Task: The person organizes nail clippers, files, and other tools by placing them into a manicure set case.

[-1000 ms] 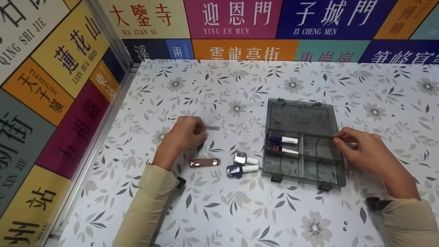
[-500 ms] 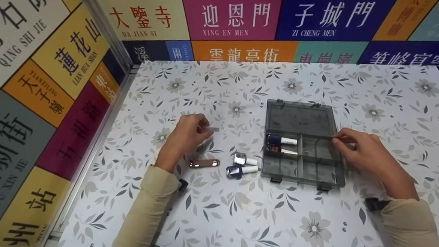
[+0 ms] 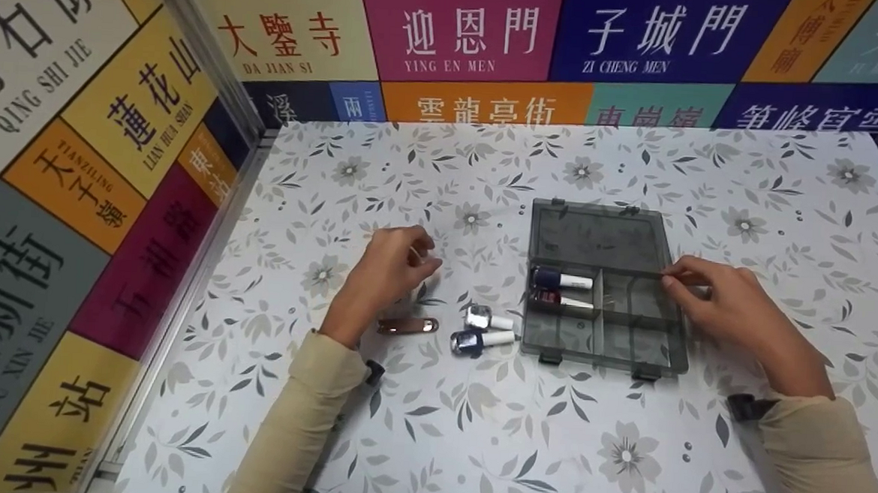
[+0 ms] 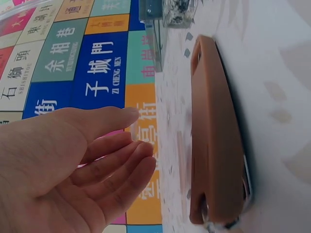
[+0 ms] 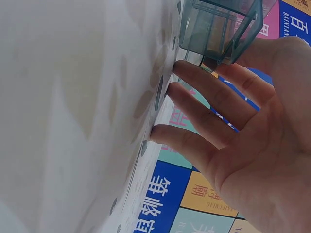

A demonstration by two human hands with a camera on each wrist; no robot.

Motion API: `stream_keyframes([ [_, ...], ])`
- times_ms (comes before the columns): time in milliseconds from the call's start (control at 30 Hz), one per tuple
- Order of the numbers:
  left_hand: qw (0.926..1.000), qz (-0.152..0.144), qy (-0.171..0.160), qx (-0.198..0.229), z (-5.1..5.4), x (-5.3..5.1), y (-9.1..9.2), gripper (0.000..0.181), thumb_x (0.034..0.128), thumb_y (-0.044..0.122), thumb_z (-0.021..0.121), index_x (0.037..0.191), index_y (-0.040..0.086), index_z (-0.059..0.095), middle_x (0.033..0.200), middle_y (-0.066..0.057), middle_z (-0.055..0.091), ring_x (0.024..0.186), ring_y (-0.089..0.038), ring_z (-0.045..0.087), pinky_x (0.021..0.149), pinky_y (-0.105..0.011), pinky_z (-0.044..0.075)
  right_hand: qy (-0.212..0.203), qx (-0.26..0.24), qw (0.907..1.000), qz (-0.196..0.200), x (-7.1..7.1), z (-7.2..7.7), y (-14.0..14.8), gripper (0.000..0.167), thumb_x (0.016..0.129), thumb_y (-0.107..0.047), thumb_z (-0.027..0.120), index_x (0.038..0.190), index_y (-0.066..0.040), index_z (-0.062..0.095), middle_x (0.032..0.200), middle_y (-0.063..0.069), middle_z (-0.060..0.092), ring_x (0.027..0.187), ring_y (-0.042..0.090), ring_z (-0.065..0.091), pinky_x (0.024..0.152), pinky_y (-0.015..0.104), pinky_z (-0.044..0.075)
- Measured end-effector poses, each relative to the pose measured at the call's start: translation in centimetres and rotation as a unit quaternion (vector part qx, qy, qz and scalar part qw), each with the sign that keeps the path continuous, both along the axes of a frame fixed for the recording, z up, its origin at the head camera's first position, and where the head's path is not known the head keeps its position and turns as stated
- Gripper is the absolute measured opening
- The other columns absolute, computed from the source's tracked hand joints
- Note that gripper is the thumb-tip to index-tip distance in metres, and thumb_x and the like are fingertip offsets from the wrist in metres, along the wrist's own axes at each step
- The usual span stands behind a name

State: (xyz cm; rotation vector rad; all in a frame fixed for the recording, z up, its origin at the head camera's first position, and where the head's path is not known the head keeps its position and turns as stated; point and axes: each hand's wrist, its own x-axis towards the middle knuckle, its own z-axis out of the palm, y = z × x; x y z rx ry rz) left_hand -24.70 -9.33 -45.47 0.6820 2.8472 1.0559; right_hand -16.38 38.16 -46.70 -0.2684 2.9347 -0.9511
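My left hand [image 3: 396,267] hovers over the table with its fingers loosely bent. In the left wrist view, nothing shows between its thumb and fingers. Below it lies a brown nail clipper [image 3: 408,326], large in the left wrist view. A thin pale strip [image 4: 182,160] lies beyond the clipper there. My right hand [image 3: 729,299] pinches the right edge of a smoky grey compartment box [image 3: 641,340], whose lid [image 3: 597,236] is folded back. Two nail polish bottles, dark blue [image 3: 561,279] and red [image 3: 560,299], lie in its back left compartment.
Left of the box lie a silver glitter nail polish bottle [image 3: 488,318] and a dark blue one [image 3: 481,342], both with white caps. A flowered cloth [image 3: 624,436] covers the table. Sign-printed walls [image 3: 465,30] border it at the back and left.
My left hand has moved a little to the right, over the spot where the end of a grey strip showed before. The right hand has stayed at the box edge.
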Motion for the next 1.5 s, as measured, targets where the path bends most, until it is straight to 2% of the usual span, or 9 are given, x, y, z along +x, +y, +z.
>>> stream_keyframes([
  [467, 0.9986, -0.017, 0.049, -0.008, 0.9, 0.6, 2.2, 0.023, 0.0991, 0.018, 0.079, 0.115, 0.001, 0.076, 0.108, -0.013, 0.082, 0.088, -0.025, 0.081, 0.08, -0.034, 0.066, -0.005, 0.002, 1.0, -0.005, 0.0, 0.0, -0.1, 0.028, 0.112, -0.031, 0.059, 0.125, -0.01, 0.073, 0.127, 0.026, 0.076, 0.115, 0.063, 0.069, 0.099, 0.078, 0.052],
  [700, 0.9973, -0.026, 0.069, 0.002, 1.1, 0.7, 3.3, 0.027, 0.0998, 0.017, 0.078, 0.124, 0.007, 0.074, 0.107, -0.013, 0.081, 0.088, -0.028, 0.08, 0.078, -0.035, 0.065, 0.003, 0.006, 1.0, -0.003, 0.0, -0.1, -0.1, 0.028, 0.112, -0.03, 0.059, 0.124, -0.009, 0.074, 0.126, 0.026, 0.077, 0.114, 0.063, 0.069, 0.099, 0.078, 0.051],
  [1033, 0.9966, -0.031, 0.074, -0.02, 1.8, 1.1, 5.7, 0.026, 0.0994, 0.019, 0.079, 0.123, 0.009, 0.076, 0.116, -0.007, 0.08, 0.092, -0.023, 0.08, 0.077, -0.034, 0.065, 0.0, 0.002, 1.0, -0.003, 0.1, -0.1, 0.0, 0.029, 0.112, -0.031, 0.059, 0.125, -0.01, 0.074, 0.127, 0.026, 0.076, 0.115, 0.064, 0.068, 0.1, 0.078, 0.051],
  [1233, 0.9956, -0.046, 0.072, -0.04, 2.1, 1.4, 7.1, 0.028, 0.1008, 0.023, 0.078, 0.126, 0.012, 0.076, 0.121, -0.002, 0.081, 0.094, -0.018, 0.078, 0.078, -0.031, 0.064, 0.0, 0.0, 1.0, -0.003, 0.1, 0.0, -0.1, 0.028, 0.112, -0.03, 0.058, 0.124, -0.009, 0.074, 0.128, 0.026, 0.076, 0.116, 0.062, 0.069, 0.1, 0.077, 0.051],
  [1500, 0.9922, -0.061, 0.085, -0.066, 2.1, 1.8, 9.3, 0.026, 0.1014, 0.03, 0.077, 0.124, 0.017, 0.077, 0.117, 0.001, 0.082, 0.093, -0.015, 0.079, 0.075, -0.031, 0.063, -0.001, 0.0, 1.0, -0.006, 0.1, 0.0, -0.1, 0.028, 0.112, -0.031, 0.059, 0.124, -0.01, 0.074, 0.127, 0.026, 0.077, 0.116, 0.062, 0.069, 0.099, 0.076, 0.053],
])
